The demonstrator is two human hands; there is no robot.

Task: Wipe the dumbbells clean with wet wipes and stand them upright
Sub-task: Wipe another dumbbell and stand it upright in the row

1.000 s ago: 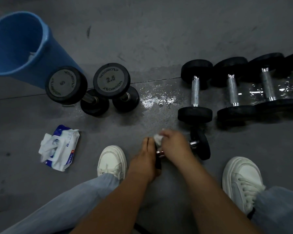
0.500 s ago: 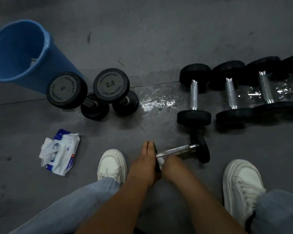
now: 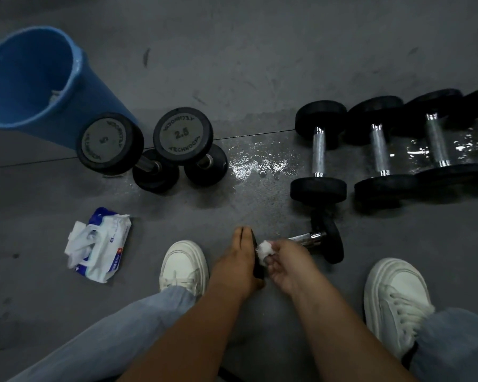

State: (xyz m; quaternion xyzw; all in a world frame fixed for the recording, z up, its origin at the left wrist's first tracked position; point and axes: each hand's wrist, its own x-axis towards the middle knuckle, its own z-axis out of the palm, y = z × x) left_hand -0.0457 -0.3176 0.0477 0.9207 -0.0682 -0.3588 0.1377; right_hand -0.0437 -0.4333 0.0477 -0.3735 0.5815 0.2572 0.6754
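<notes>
A small black dumbbell (image 3: 326, 238) with a chrome handle lies on the floor between my feet. My left hand (image 3: 239, 267) lies flat against its near end plate, fingers straight. My right hand (image 3: 284, 261) holds a crumpled white wet wipe (image 3: 265, 248) around the handle next to that plate. Two dumbbells stand upright at the left, one marked 5 (image 3: 109, 143) and one marked 2.5 (image 3: 183, 134). Several dumbbells (image 3: 318, 153) lie in a row at the right.
A blue bucket (image 3: 31, 86) stands at the far left with a used wipe inside. An open pack of wet wipes (image 3: 98, 244) lies left of my left shoe (image 3: 183, 264). My right shoe (image 3: 396, 299) is at the right. A wet patch (image 3: 257, 166) shines mid-floor.
My right hand with the wipe slid along the handle toward the near plate, dipped under it, and now wraps the handle there. The left hand stayed on the plate.
</notes>
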